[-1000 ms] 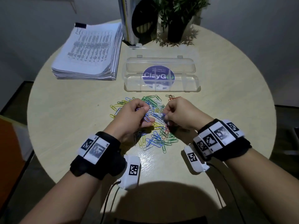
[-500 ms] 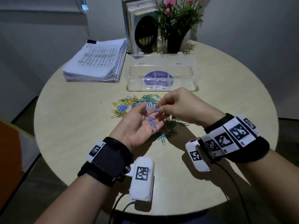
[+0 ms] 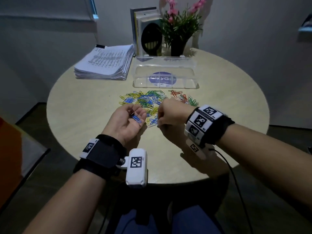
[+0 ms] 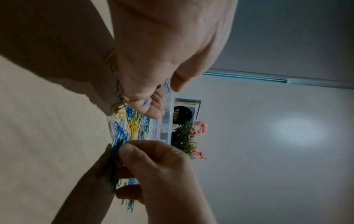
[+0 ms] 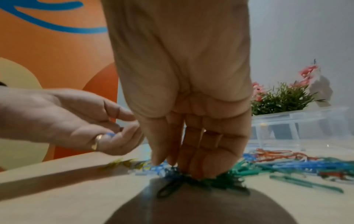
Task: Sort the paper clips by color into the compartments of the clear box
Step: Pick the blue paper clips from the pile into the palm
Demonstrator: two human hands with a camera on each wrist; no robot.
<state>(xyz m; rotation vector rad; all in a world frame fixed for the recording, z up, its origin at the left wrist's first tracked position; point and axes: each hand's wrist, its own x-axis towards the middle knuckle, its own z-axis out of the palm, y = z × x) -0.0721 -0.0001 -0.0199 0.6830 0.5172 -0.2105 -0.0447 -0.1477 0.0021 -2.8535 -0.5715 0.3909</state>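
A mixed pile of paper clips [image 3: 145, 100] in blue, yellow, green and white lies mid-table, with red ones [image 3: 175, 93] at its right. Behind it stands the clear box [image 3: 190, 76], lid up, no clips visible in its compartments. My left hand [image 3: 125, 122] is turned palm up beside the pile, fingers relaxed, with a few blue clips [image 3: 137, 118] lying in it. My right hand [image 3: 166, 115] points down into the near edge of the pile. In the right wrist view its thumb and fingertips [image 5: 191, 171] close on a blue clip [image 5: 162, 169] among green ones.
On the round table [image 3: 84, 107], a stack of printed papers [image 3: 104, 65] sits back left. Books [image 3: 143, 31] and a potted plant [image 3: 179, 31] stand behind the box. The table's front edge runs just under my wrists.
My left hand turned palm up with blue clips in it. My right hand left the left palm and went back down to the pile's near edge. The head view pulled back.
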